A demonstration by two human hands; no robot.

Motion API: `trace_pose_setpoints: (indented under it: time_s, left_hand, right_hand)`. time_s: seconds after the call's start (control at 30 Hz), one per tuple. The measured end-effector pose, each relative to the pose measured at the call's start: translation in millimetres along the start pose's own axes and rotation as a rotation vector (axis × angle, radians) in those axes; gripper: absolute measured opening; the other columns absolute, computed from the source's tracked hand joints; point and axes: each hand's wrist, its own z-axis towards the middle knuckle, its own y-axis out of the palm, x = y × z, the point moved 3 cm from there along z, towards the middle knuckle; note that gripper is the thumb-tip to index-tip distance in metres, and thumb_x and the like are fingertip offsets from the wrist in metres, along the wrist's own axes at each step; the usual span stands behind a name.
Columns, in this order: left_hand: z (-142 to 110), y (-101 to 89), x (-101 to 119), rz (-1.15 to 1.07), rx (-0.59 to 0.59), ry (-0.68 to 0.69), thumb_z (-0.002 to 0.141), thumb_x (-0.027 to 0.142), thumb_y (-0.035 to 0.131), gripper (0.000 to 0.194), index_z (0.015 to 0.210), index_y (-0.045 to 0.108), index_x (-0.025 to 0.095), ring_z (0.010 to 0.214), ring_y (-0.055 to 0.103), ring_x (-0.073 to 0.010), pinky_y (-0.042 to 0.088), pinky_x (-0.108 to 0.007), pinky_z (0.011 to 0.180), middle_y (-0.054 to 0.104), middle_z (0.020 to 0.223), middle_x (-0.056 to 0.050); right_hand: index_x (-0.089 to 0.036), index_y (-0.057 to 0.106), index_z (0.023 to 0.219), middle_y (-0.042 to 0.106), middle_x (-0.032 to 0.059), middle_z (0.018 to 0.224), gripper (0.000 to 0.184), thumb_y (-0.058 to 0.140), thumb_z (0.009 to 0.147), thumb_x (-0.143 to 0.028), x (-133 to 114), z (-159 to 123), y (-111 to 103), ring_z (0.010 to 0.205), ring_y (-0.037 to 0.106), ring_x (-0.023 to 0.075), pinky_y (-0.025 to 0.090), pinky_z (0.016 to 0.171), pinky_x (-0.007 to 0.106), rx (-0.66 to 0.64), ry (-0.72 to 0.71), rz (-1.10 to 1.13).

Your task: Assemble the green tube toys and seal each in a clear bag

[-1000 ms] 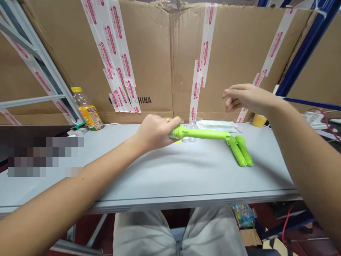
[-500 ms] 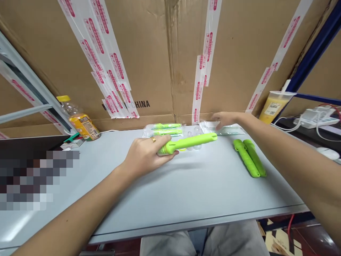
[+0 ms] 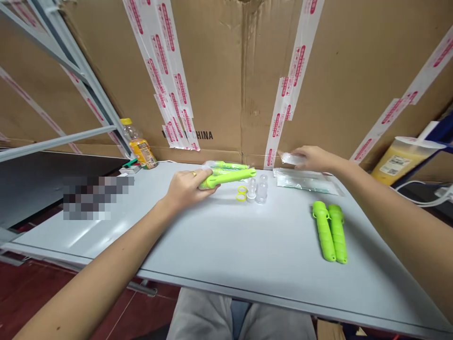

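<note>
Right of the middle, the right hand [image 3: 314, 158] has just pinched up a clear thing [image 3: 290, 158] near a flat bag [image 3: 306, 181]. The left hand [image 3: 183, 189] holds a green tube [image 3: 231, 177].

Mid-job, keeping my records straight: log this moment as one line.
left hand: holds green tube | right hand: holds clear plastic piece | table: two green handles, two yellow rings, flat packet

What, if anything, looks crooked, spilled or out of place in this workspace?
The tape on the cardboard looks untidy: uneven, overlapping strips hide part of the printed lettering. Nothing on the table looks spilled.
</note>
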Motion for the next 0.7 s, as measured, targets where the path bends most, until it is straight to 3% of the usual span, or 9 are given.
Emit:
trace_pose_setpoints:
  time_s: [0.13, 0.27, 0.37, 0.5, 0.7]
  left_hand:
    - [4.2, -14.3, 9.3, -0.050, 0.048, -0.071, 0.084, 0.048, 0.059, 0.030, 0.096, 0.066, 0.021, 0.058, 0.063, -0.0145, 0.040, -0.024, 0.059, 0.071, 0.071, -0.003]
    - [23.3, -40.7, 36.1, -0.071, 0.089, -0.008, 0.084, 0.047, 0.059, 0.032, 0.101, 0.067, 0.022, 0.061, 0.063, -0.0148, 0.037, -0.025, 0.057, 0.071, 0.076, -0.002]
    - [41.7, -55.6, 46.3, 0.014, 0.014, 0.012, 0.085, 0.047, 0.057, 0.032, 0.104, 0.068, 0.025, 0.065, 0.064, -0.0184, 0.030, -0.027, 0.054, 0.070, 0.075, -0.003]
    - [55.5, -62.3, 32.3, 0.080, -0.081, 0.040, 0.086, 0.047, 0.057, 0.031, 0.105, 0.067, 0.026, 0.066, 0.065, -0.0224, 0.028, -0.029, 0.054, 0.071, 0.077, -0.004]
    - [54.5, -49.9, -3.8, 0.140, -0.141, 0.093, 0.087, 0.048, 0.056, 0.033, 0.110, 0.066, 0.026, 0.070, 0.067, -0.0260, 0.028, -0.030, 0.056, 0.072, 0.081, -0.006]
  right_hand:
    - [-0.016, 0.057, 0.135, 0.060, 0.0178, 0.122, 0.059, 0.060, 0.084, -0.046, -49.1, -29.2, -26.9, 0.106, 0.058, 0.0332, 0.043, 0.089, 0.043, 0.244, -0.088, -0.221]
    - [-0.016, 0.058, 0.129, 0.061, 0.0162, 0.107, 0.050, 0.061, 0.084, -0.036, -106.5, -61.1, -30.2, 0.099, 0.054, 0.0322, 0.040, 0.080, 0.040, 0.364, -0.155, -0.379]
    - [-0.013, 0.063, 0.116, 0.059, 0.0160, 0.102, 0.037, 0.059, 0.084, -0.033, -136.4, -74.6, -29.1, 0.091, 0.053, 0.0302, 0.037, 0.075, 0.038, 0.443, -0.145, -0.410]
    - [-0.013, 0.060, 0.122, 0.058, 0.0150, 0.102, 0.041, 0.058, 0.084, -0.027, -153.6, -79.2, -29.6, 0.090, 0.052, 0.0289, 0.035, 0.074, 0.036, 0.548, -0.063, -0.351]
    - [-0.015, 0.058, 0.128, 0.058, 0.0150, 0.104, 0.044, 0.057, 0.086, -0.025, -161.3, -76.2, -20.7, 0.093, 0.052, 0.0295, 0.034, 0.076, 0.037, 0.579, 0.038, -0.301]
